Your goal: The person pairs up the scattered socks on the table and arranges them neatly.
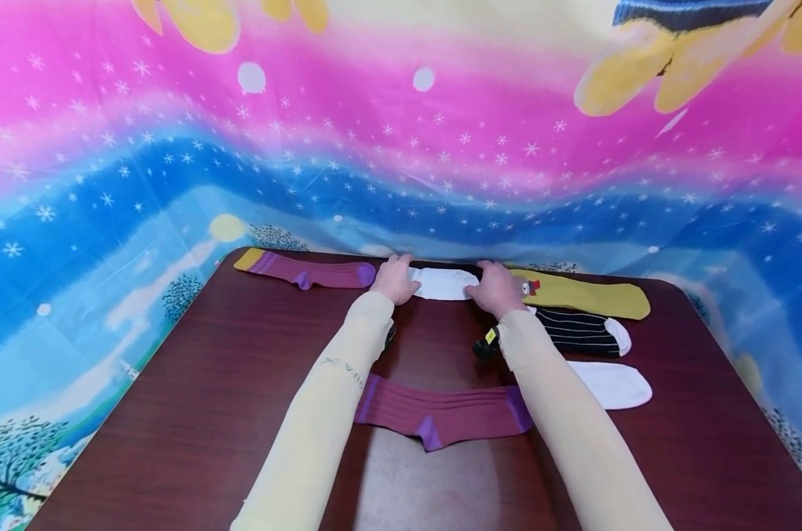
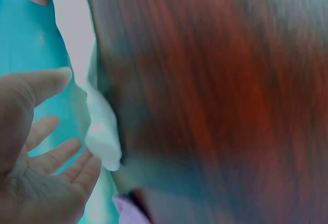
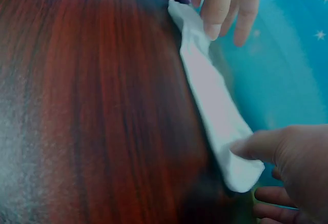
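White sock (image 1: 444,284), black sock (image 1: 578,332) (thin white stripes)

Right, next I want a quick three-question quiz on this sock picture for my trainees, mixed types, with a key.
1. True or false: the right hand touches the far white sock.

2. On the right side of the table, which sock lies between the yellow sock and the near white sock?
A. the front purple sock
B. the black striped sock
C. the back-left purple sock

3. Fill in: at the back left, the purple sock has one purple end and one ____ end.

Key: 1. True. 2. B. 3. yellow.
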A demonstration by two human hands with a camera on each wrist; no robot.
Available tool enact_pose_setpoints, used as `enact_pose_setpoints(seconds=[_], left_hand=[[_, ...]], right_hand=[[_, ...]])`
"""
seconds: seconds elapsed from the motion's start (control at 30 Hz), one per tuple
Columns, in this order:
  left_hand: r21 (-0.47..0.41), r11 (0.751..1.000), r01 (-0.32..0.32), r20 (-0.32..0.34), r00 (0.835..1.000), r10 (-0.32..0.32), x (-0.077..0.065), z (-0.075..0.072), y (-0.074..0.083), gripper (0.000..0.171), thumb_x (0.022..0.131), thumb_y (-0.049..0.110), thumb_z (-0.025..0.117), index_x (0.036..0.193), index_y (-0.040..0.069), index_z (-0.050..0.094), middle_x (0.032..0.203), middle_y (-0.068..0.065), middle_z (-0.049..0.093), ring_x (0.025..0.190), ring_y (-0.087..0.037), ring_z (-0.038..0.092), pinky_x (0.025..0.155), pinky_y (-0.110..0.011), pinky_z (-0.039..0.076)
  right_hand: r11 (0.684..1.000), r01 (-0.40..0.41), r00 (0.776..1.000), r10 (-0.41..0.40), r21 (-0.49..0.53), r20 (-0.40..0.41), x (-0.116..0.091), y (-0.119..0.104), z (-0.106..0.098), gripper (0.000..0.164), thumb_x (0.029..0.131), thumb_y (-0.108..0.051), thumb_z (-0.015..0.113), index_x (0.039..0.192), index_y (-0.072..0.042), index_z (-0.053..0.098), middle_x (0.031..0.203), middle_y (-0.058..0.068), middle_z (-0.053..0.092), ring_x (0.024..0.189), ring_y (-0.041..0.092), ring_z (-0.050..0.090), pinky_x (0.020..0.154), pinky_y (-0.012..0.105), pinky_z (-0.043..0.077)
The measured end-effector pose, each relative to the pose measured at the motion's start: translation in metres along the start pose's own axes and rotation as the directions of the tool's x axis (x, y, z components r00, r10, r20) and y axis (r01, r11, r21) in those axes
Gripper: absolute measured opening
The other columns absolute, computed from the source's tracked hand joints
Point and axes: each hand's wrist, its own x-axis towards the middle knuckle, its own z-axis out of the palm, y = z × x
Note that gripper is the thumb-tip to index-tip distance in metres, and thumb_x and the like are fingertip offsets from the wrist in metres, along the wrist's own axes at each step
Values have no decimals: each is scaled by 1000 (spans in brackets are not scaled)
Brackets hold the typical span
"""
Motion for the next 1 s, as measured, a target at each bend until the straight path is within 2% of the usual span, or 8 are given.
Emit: enact_pose_setpoints(seconds=[0.13,0.3,0.43,0.5,0.63,0.8,0.9,1.0], left_hand=[[11,1000,27,-18,999,-27,1,6,0,64,96,12,67,155,9,42,149,-19,46,134,-39,45,110,-43,37],[54,996,64,-38,997,-62,2,12,0,66,92,5,65,155,10,43,144,-19,51,128,-39,47,107,-43,39],[81,992,92,-37,995,-89,-1,16,6,63,94,7,63,154,9,43,143,-19,50,126,-38,46,104,-45,42],[72,990,121,-33,992,-119,-1,18,8,62,95,9,63,154,10,45,143,-20,48,126,-38,45,103,-47,43],[39,984,172,-44,984,-170,-2,21,7,48,95,11,64,142,9,57,138,-19,47,124,-37,44,103,-49,40],[-21,980,199,-69,977,-200,-4,25,5,33,94,10,65,127,10,62,132,-16,50,122,-36,44,102,-49,38],[-31,979,203,-73,976,-205,-6,25,4,24,95,11,65,119,11,64,125,-13,56,118,-35,48,100,-49,38],[-27,978,206,-68,976,-208,-9,25,2,18,95,12,65,113,12,65,119,-10,61,114,-34,51,97,-48,37]], right_hand=[[1000,-7,1000,7,14,-6,2,3,4,65,92,-20,71,147,5,48,141,27,53,122,45,54,102,60,40],[1000,-14,1000,14,13,-22,2,4,7,59,92,-16,70,145,2,51,133,25,61,113,45,59,105,65,32],[999,-24,1000,24,35,-3,3,3,8,56,92,-10,66,145,2,52,129,23,63,98,39,64,97,58,43],[998,-26,1000,25,63,10,3,4,8,55,92,-7,64,144,3,52,133,23,61,97,38,64,89,53,49],[996,-27,999,25,80,24,3,5,7,52,91,-6,63,141,5,55,134,24,60,104,39,63,89,52,50],[996,-35,999,32,81,38,2,4,6,47,91,-8,64,136,6,59,131,24,61,113,42,60,95,55,48],[995,-36,999,33,97,32,1,4,6,43,91,-8,65,131,7,62,128,25,63,111,41,60,95,55,49],[993,-39,999,35,110,33,0,4,6,33,91,-8,65,120,6,66,115,24,67,99,38,61,89,51,50]])
